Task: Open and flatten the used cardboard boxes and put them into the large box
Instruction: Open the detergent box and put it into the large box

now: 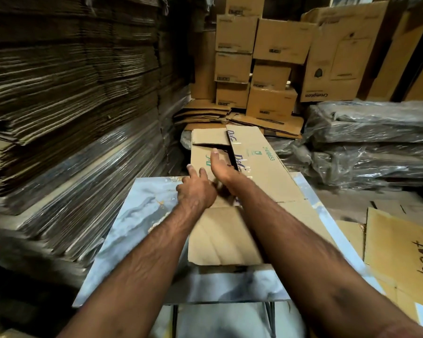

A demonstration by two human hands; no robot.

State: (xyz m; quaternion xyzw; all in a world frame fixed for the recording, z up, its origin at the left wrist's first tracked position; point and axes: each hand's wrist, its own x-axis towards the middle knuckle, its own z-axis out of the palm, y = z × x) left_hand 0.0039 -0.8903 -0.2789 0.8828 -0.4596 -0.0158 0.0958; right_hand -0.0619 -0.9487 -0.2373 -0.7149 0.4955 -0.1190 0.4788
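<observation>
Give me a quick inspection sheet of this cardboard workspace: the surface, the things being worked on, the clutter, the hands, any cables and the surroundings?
Surface: marbled blue-grey tabletop, partly covered by cardboard.
Job's things: flattened printed box lying on the table, its far end overhanging the edge; plain flap nearest the person.
Clutter: loose flat sheet marked "boat" at right.
Hands: left hand rests on the box with fingers spread; right hand reaches further along it, fingers straight.
Cables: nothing seen.
Surroundings: tall stack of flat cardboard at left, assembled cartons behind, plastic-wrapped bundles at right. The large box cannot be told apart.
</observation>
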